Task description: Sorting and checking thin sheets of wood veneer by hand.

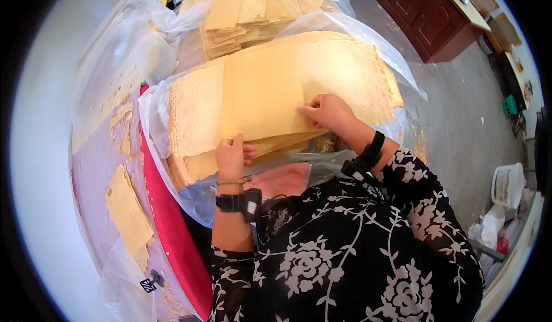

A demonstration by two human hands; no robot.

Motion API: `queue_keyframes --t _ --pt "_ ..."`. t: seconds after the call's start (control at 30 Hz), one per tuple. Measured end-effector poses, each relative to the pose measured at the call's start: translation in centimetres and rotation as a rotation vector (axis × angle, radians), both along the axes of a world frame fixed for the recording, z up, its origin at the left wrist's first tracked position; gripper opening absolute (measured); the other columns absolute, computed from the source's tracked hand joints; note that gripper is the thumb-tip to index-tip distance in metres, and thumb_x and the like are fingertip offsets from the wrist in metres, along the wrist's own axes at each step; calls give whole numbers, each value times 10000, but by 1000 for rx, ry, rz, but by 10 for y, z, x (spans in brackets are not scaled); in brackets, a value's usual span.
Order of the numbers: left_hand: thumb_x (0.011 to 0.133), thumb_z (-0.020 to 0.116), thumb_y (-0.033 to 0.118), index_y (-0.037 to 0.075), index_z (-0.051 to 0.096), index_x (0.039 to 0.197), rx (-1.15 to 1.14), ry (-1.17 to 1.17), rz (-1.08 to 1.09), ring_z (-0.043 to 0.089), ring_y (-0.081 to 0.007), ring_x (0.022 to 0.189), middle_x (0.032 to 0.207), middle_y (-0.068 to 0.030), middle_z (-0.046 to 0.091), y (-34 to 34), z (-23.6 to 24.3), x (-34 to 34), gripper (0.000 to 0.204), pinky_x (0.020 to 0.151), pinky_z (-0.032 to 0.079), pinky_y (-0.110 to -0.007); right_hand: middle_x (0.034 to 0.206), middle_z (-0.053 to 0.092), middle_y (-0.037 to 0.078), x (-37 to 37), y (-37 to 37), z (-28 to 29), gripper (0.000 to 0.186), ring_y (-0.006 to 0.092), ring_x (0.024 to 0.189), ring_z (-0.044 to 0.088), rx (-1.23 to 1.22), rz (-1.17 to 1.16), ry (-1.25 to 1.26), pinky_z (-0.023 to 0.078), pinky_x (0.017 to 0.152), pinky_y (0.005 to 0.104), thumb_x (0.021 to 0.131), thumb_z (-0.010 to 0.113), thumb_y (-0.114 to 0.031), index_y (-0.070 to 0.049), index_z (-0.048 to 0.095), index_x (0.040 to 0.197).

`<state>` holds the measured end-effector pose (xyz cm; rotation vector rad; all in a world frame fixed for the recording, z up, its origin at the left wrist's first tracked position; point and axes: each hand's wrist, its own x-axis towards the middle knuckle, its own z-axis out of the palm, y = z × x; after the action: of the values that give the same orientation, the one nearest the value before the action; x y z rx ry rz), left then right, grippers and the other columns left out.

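A wide stack of thin, pale yellow sheets (190, 115) lies in front of me on translucent plastic, with a deeper yellow rectangular sheet (261, 83) across its middle. My left hand (233, 155) pinches the near left edge of that middle sheet, thumb on top. My right hand (325, 112), its fingers curled closed, pinches the sheet at its right edge. Below the near edge, further layers of sheets (276, 145) show, and a pink piece (282, 178) lies under clear plastic.
More piled yellow sheets (236, 14) sit behind. At the left, broken pieces (127, 212) lie on a pale surface with a red edge (167, 201). A dark red cabinet (417, 11) stands back right; a white bucket (506, 187) stands on the grey floor (448, 126) at right.
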<state>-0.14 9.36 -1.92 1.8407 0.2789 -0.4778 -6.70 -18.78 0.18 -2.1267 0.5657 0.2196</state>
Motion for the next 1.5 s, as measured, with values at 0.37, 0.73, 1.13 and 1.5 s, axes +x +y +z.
queue_keyframes --t 0.37,0.73,1.13,1.5 --pt "818 748 365 50 611 1246 526 -996 -802 592 -335 1128 1215 -162 641 -80 19 -17 549 951 479 -450 804 728 133 26 -5 -33 422 247 696 699 -94 208 -34 562 680 369 833 698 -436 -16 733 843" --pt "826 702 274 20 605 1263 832 -1291 -563 596 -304 1059 1218 -114 629 -107 -18 -46 515 871 490 -400 930 733 126 11 -7 -17 296 201 741 704 834 -207 100 573 660 312 919 649 -283 -5 696 1009" --pt "934 592 159 14 675 1006 496 -964 -315 647 -344 724 823 -196 671 -87 4 -19 182 640 515 -408 1554 394 125 8 -2 -42 555 300 1466 304 -770 189 -496 205 1197 501 956 557 -368 -149 466 1457" --pt "1005 589 265 4 642 1001 -141 -730 154 657 -171 748 876 -62 674 -5 34 27 266 642 525 -350 1574 370 103 11 4 -39 553 303 1473 297 -791 203 -442 188 1192 548 952 561 -392 -177 486 1456"
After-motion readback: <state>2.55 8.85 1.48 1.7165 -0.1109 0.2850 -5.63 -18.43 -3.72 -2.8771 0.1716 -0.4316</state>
